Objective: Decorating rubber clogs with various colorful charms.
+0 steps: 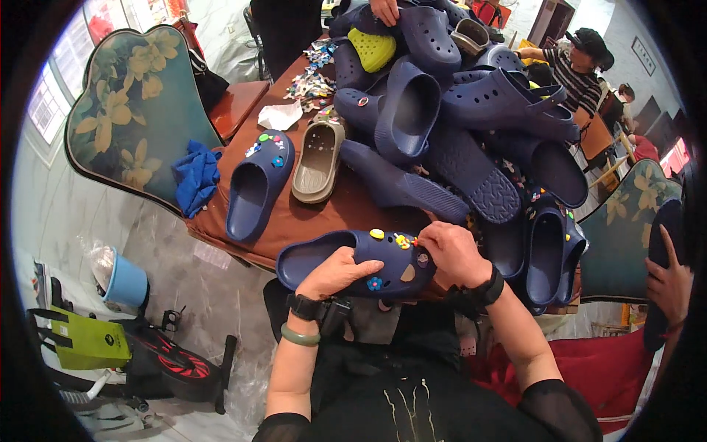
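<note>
At the near edge of the table lies a navy foam clog (387,254), toe to the right, its upper dotted with colourful charms. My left hand (331,274) grips its side, thumb across the upper near a blue flower charm (375,283). Bent over the toe, my right hand (454,254) pinches a small reddish charm beside a yellow one; the fingers partly hide it. Beyond my hands stand a decorated navy clog (258,180) and a khaki clog (317,166). A high pile of navy clogs (460,173) fills the right side.
Loose charms (313,77), white paper (280,116) and a blue cloth (197,177) lie leftward. Floral chair backs (125,110) flank the table. Another person's hand (384,10) touches the pile; one at right (669,283) holds a clog. A blue bucket (127,278) stands lower left.
</note>
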Tool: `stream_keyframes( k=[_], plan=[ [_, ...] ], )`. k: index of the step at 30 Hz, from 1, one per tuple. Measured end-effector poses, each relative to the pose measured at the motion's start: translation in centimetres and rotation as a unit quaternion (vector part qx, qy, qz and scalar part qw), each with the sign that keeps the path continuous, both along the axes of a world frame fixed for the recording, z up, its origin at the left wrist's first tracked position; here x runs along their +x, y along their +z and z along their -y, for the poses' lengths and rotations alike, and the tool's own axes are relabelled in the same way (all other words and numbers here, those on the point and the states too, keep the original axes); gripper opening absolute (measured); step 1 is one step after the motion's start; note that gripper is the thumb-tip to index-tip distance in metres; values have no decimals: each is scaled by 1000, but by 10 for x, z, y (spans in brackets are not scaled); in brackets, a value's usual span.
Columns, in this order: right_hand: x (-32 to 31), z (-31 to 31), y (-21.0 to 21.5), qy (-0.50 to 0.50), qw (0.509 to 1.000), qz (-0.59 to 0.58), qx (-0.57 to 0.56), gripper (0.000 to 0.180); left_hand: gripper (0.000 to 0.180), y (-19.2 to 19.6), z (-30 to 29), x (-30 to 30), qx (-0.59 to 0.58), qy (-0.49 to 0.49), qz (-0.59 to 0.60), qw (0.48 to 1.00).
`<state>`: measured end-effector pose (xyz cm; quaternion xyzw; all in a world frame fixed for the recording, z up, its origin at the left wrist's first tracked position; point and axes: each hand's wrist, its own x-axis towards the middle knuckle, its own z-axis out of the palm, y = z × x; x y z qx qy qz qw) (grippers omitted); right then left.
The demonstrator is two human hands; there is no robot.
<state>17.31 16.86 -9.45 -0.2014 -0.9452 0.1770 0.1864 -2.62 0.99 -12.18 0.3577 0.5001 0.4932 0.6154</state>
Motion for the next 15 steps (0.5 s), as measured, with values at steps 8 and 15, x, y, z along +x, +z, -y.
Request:
stream_keyframes(
  k=[8,15],
  plan=[
    [-7,-20,6,-43,959,65,-272,20,38,0,0,-2,2,-1,-6,1000],
    [-18,-40,10,-55,951,187,-241,46,33,19,-1,1,-8,7,-36,999]
  ],
)
